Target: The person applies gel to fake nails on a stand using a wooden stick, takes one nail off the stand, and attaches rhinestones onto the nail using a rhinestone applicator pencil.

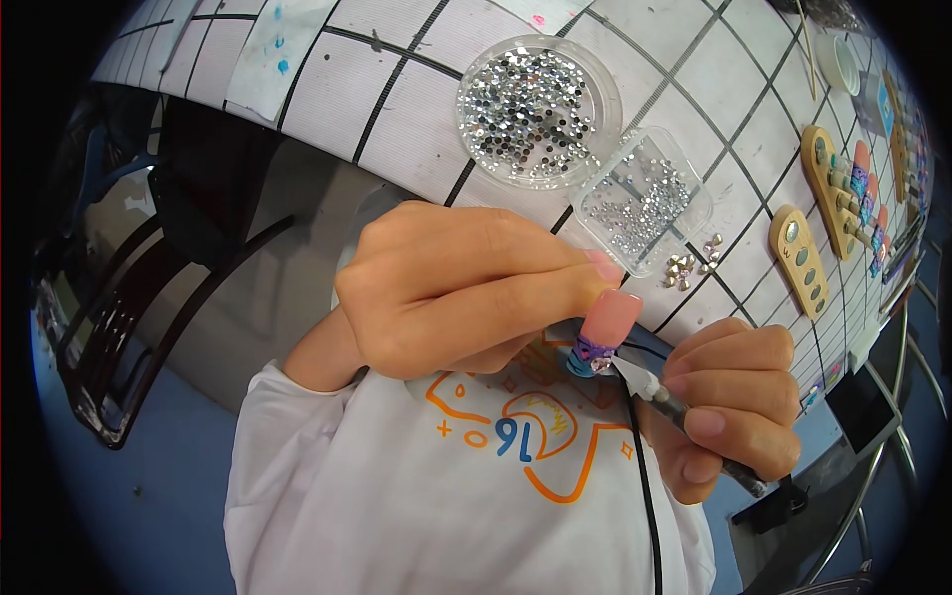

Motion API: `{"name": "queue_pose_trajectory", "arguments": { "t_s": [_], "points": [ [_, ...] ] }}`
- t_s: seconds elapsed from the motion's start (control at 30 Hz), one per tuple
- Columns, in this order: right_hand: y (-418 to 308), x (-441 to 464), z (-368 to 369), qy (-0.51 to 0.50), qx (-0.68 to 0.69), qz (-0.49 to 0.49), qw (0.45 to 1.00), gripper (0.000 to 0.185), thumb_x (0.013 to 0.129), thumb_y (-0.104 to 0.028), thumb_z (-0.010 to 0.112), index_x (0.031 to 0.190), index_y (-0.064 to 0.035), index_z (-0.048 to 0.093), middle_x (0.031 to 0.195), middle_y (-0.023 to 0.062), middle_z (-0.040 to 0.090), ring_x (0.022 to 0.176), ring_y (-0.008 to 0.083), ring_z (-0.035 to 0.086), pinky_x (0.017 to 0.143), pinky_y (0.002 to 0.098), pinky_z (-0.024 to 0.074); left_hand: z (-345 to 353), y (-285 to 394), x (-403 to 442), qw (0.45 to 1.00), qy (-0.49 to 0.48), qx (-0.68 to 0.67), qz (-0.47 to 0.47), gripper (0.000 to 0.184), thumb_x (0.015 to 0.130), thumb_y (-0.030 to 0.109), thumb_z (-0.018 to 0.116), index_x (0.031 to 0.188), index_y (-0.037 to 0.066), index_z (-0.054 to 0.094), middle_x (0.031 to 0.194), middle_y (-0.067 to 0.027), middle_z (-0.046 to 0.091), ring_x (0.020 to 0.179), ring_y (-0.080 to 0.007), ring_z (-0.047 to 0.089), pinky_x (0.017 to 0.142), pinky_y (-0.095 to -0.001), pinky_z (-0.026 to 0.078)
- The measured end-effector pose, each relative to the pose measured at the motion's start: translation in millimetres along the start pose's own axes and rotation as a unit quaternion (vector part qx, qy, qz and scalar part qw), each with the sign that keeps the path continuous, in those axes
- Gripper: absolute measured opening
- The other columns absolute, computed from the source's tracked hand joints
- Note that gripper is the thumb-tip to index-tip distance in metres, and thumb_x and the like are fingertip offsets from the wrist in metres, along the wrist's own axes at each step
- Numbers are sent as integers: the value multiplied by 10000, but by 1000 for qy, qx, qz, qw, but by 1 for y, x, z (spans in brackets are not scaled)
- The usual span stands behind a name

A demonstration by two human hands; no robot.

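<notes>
My left hand [476, 288] is closed in a pinch, its fingertips at the upper edge of a pink artificial nail [610, 319]. Purple, glittery decoration and a blue piece [580, 365] show at the nail's lower end. My right hand [739, 407] grips a slim dark pen-like tool [674, 409] with a pale, tapered tip. That tip touches or nearly touches the decorated end of the nail; I cannot tell which. Near my left fingertips stands a clear divided box [650, 198] of tiny silver rhinestones. Behind it is a round clear dish [535, 109] of larger rhinestones.
Loose gems [682, 270] lie beside the box on the grid-patterned tablecloth [416, 109]. Wooden holders [799, 260], one group carrying decorated nails [861, 169], stand at right. A white cup [839, 67] is at the back right. A dark cord [647, 496] hangs before my shirt.
</notes>
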State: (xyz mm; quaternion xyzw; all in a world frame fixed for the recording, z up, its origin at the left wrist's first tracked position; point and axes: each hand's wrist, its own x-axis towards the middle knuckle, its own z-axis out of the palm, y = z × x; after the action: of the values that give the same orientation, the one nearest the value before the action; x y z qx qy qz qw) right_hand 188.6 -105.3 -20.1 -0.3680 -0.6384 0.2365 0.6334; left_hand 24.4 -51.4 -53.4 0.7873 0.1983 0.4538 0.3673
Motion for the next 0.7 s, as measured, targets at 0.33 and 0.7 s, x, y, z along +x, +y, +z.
{"name": "queue_pose_trajectory", "arguments": {
  "t_s": [0.33,0.7],
  "points": [
    [-1,0,2,1,-13,2,1000,65,705,-46,575,724,2,536,647,83,529,537,160,479,387,218,390,1,0,1,1000,11,-1,3,236,589,-34,655,817,-32,595,720,-100,610,594,-201,614,491,-239,498],
    [-2,-1,-1,-4,0,1,1000,56,665,-23,569,709,-5,538,637,82,531,547,160,480,395,221,396,1,1,1,1000,15,6,-2,225,589,-33,656,807,-24,599,716,-96,610,594,-197,613,487,-235,494]
  ]
}}
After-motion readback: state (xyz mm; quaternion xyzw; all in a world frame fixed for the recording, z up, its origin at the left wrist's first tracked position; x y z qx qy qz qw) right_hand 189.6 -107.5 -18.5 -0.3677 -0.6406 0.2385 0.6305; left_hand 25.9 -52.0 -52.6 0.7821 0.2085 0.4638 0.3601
